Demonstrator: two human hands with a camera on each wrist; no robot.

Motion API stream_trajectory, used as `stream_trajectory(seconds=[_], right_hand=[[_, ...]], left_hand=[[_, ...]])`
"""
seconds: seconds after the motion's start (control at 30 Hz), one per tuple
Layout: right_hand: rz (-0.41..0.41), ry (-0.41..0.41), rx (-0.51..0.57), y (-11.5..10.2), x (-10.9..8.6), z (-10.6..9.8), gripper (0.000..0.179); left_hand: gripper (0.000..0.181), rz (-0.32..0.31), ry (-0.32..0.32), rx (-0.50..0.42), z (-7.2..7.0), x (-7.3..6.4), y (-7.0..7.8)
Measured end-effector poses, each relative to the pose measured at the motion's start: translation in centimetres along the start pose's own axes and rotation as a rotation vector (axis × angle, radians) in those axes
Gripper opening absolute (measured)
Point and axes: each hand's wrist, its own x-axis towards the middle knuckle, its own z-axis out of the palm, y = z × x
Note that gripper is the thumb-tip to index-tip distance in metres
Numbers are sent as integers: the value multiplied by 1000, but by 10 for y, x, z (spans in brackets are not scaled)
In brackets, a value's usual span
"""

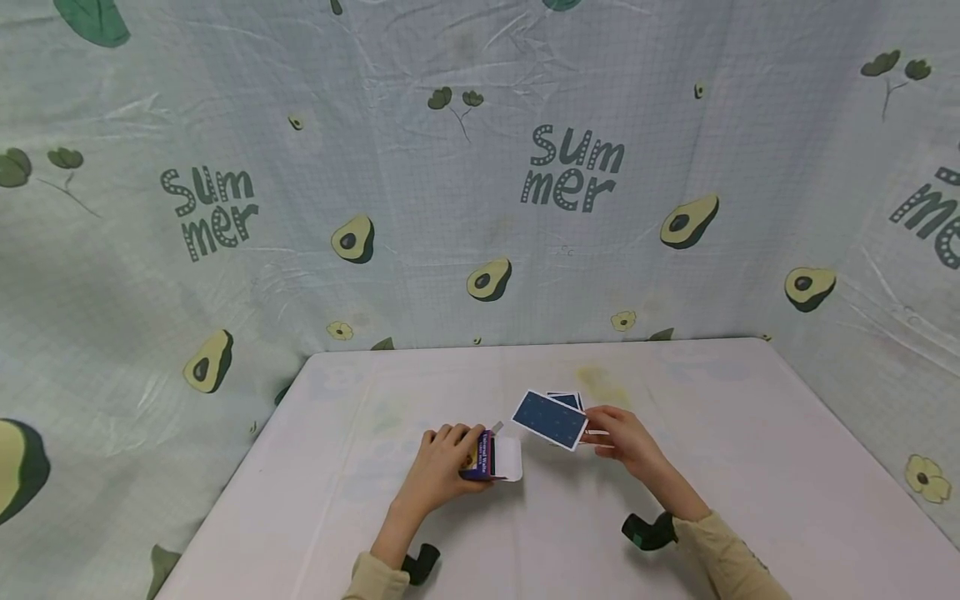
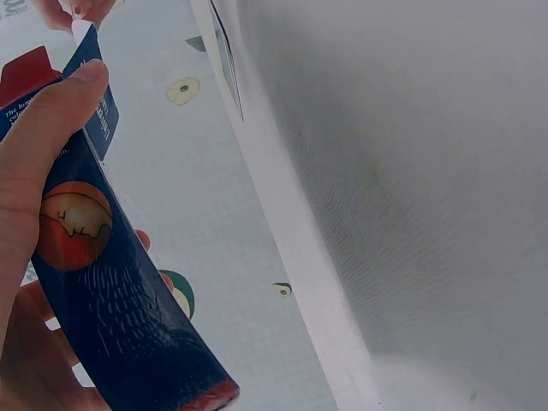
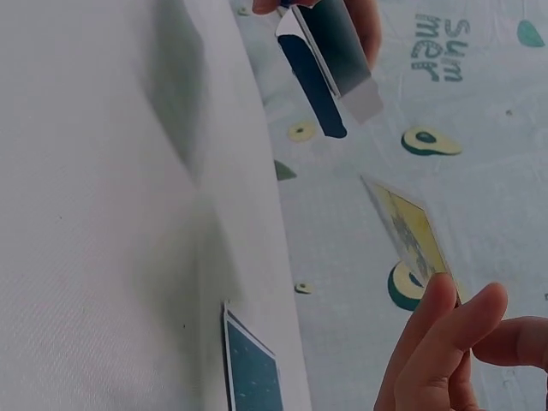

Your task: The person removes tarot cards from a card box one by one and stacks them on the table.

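Observation:
My left hand (image 1: 442, 467) grips a dark blue card box (image 1: 477, 457) above the table. Its end flap stands open, facing right. An orange-red face picture shows on the box (image 2: 120, 282) in the left wrist view, with my thumb lying across its upper part. My right hand (image 1: 626, 442) pinches a tarot card (image 1: 550, 419) by one end. The card's back is blue with a white border; a yellowish side of this card (image 3: 415, 227) shows in the right wrist view. Behind it, a few blue-backed cards (image 1: 567, 400) lie on the table, partly hidden.
A white cloth covers the table (image 1: 375, 517). Behind and at both sides hangs a pale curtain (image 1: 420, 183) printed with avocados and the word "summer". Dark wrist devices (image 1: 648, 532) project beneath both forearms.

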Motion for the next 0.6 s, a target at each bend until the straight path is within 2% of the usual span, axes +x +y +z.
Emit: stream_trajectory(seconds=[0.3, 0.6], right_hand=[[1, 2, 93, 0, 2, -5, 48], [-7, 23, 118, 1, 3, -6, 46]], left_hand=[[75, -2, -2, 8, 0, 0, 0], [75, 13, 6, 14, -1, 0, 1]])
